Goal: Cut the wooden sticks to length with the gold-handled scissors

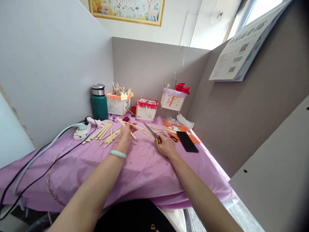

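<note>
My left hand (126, 133) is closed around a thin wooden stick (121, 121) that slants across its fingers; a second stick seems to be with it. A pale green bangle (118, 154) circles that wrist. In my right hand (167, 145) is a pair of scissors (151, 130) with gold-coloured handles, its blades pointing up and left, toward the left hand. Whether the blades are apart is hard to make out. To the left of my left hand lies a loose pile of wooden sticks (103, 131). More thin sticks (145, 131) lie between the two hands.
At the back stand a green bottle (100, 108), a paper-sided holder (118, 105) full of sticks and a red-fringed box (146, 111). A fringed lantern-like box (173, 100) is at right. A black phone (187, 141) lies on orange paper (195, 139). Cables (48, 146) cross the left side.
</note>
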`<state>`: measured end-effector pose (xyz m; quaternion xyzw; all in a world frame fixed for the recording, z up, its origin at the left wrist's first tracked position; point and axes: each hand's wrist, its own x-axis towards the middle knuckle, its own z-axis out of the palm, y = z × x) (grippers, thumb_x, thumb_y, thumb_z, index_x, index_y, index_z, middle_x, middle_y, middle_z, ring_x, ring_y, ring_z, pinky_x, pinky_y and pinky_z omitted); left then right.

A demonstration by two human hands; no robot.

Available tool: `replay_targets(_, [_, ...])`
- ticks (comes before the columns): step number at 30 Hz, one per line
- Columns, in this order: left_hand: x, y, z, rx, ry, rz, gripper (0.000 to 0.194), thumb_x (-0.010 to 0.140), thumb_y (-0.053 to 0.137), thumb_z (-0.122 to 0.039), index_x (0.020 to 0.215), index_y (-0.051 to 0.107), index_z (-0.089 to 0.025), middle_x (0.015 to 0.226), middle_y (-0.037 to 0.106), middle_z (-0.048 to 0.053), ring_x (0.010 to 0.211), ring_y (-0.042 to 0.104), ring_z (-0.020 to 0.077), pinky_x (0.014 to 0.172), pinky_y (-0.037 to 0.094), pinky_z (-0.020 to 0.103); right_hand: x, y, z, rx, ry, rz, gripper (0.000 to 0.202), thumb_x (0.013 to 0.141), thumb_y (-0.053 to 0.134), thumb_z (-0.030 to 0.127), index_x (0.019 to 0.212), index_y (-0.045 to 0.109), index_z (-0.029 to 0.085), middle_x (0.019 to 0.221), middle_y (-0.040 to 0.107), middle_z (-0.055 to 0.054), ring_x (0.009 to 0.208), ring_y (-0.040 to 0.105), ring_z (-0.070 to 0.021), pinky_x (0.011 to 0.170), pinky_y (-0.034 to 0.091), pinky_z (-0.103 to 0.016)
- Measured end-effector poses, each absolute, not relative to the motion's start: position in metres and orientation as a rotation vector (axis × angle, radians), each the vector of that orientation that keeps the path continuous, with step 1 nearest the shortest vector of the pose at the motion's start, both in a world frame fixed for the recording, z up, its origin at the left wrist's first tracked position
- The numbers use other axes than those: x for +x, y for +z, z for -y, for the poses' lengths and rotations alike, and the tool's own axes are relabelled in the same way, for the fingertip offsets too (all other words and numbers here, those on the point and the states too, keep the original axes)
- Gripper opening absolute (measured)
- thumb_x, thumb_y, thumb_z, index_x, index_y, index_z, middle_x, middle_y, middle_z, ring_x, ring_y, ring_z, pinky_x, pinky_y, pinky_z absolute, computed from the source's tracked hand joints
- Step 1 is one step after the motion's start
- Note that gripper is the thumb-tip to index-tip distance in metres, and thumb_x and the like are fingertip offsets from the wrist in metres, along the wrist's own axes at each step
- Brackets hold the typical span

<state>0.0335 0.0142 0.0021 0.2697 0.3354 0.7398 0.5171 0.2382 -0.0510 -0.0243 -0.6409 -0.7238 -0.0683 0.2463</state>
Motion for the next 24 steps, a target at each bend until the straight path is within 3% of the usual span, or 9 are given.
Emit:
replay_targets(13, [0.0284, 0.0037, -0.0168, 0.544, 1.83, -0.637, 0.01, 0.09, 0.052, -0.019, 0.081, 0.055, -0.015, 0.076, 0.071, 0.005, 0.057, 0.064, 0.0094, 0.07, 0.057, 0.028, 0.2392, -0.0227, 0.0506, -1.707, -0.122, 1.975, 0.024, 0.092, 0.047, 0.036, 0.106, 0.064, 0.025, 0.093, 0.071, -0.002, 0.083, 0.063, -0.0179, 0.066, 0.036, -0.025])
replay_targets(19, [0.029, 0.0011, -0.0182, 0.564, 1.798, -0.563, 0.008, 0.089, 0.051, -0.016, 0.082, 0.056, -0.015, 0.081, 0.072, 0.007, 0.061, 0.066, 0.011, 0.072, 0.057, 0.029, 0.2405, -0.0239, 0.0499, -1.665, -0.128, 1.985, 0.021, 0.091, 0.049, 0.035, 0.101, 0.064, 0.025, 0.09, 0.071, -0.001, 0.08, 0.062, -0.0173, 0.064, 0.034, -0.025])
replay_targets(24, [0.0317, -0.0003, -0.0165, 0.641, 1.692, -0.517, 0.003, 0.087, 0.055, -0.017, 0.086, 0.057, -0.015, 0.083, 0.072, 0.008, 0.066, 0.068, 0.0124, 0.074, 0.058, 0.03, 0.2415, -0.0257, 0.0483, -1.635, -0.121, 1.963, 0.025, 0.091, 0.048, 0.034, 0.108, 0.064, 0.025, 0.088, 0.071, -0.001, 0.078, 0.063, -0.017, 0.066, 0.036, -0.024])
